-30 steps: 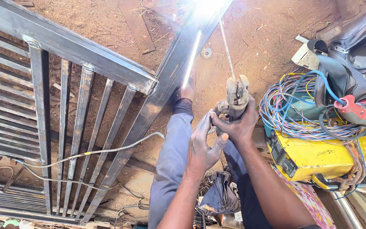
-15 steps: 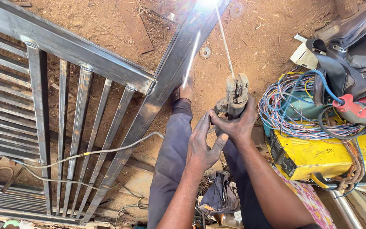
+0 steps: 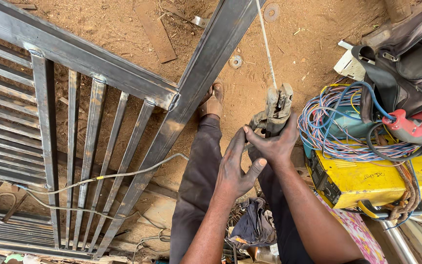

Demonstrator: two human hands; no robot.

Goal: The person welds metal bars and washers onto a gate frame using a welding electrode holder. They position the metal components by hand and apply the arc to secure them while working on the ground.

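Item: welding electrode holder (image 3: 275, 108), grey and worn, jaws upward, gripping a thin welding rod (image 3: 266, 44) that slants up and out past the top edge of the view. Held by: right hand (image 3: 275, 143), fingers wrapped tight about the holder's handle from below. Left hand (image 3: 235, 168): fingers spread fairly wide, tips laid against the right hand and the base of the holder, closed on nothing of its own. Position: holder sits above the person's knees, just right of the long diagonal steel bar of the metal gate frame (image 3: 191, 93) and near the left edge of the yellow welding machine (image 3: 362, 178). Adjacent: tangle of coloured wires (image 3: 333, 127) heaped on the machine's top; red power tool (image 3: 413, 128) at the machine's far right edge; dark bag (image 3: 406, 63) toward the upper right corner; sandalled foot (image 3: 212, 103) touching the diagonal bar; grey cable (image 3: 98, 177) draped across the upright bars; dirt floor (image 3: 313, 49) with a washer (image 3: 235, 61) lying near the bar. Change since half a second ago: the bright arc glare at the rod's far end has gone, the rod and bar now showing plain; both hands hold the same grip, the holder in much the same place.
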